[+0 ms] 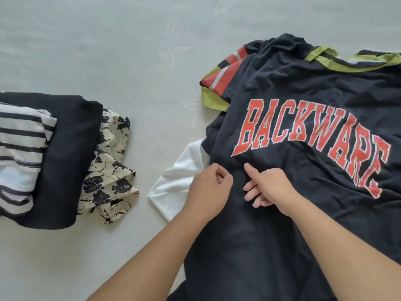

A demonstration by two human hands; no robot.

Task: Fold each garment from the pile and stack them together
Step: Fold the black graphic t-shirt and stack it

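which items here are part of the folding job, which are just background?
In the job:
black BACKWARE shirt, pinched by left hand and right hand
white garment under it
red and lime garment under it
stack at left: black garment, striped garment, cream printed garment

Background:
pale patterned surface

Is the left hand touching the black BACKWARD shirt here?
Touching. The head view shows the left hand pinching a fold of the black shirt just below the lettering.
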